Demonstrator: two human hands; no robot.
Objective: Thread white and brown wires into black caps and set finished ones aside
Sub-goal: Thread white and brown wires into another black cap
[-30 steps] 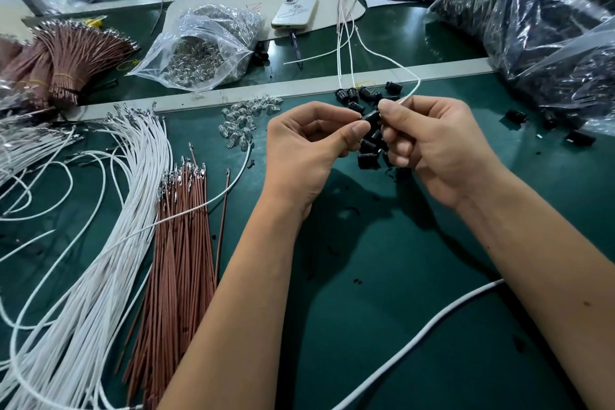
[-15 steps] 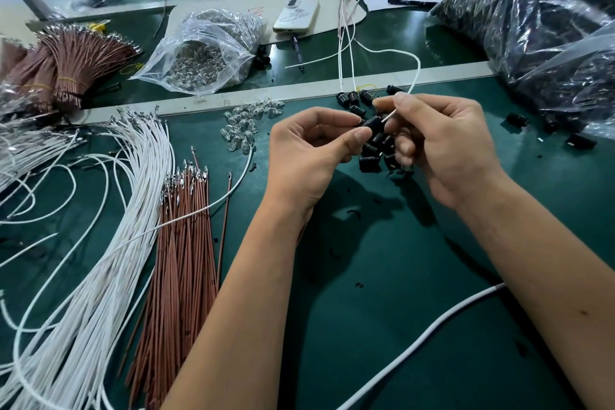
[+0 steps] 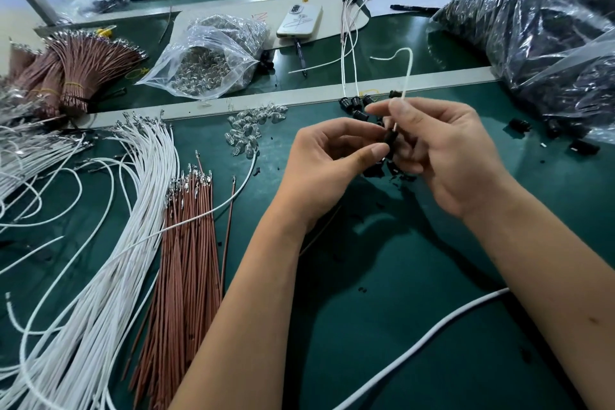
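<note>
Green table (image 3: 399, 326): bag (image 3: 213, 56) holds bulbs.

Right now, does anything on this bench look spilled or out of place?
Yes: small clear bulbs lie scattered loose on the green mat beside their open bag, and a phone sits among the parts.

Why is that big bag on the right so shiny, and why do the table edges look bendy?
Head view: light glares white off the crinkled plastic bag; the wide lens bows the grey strip; the right hand fingertips are slightly blurred; both arms cast dark shadows on the green mat.
</note>
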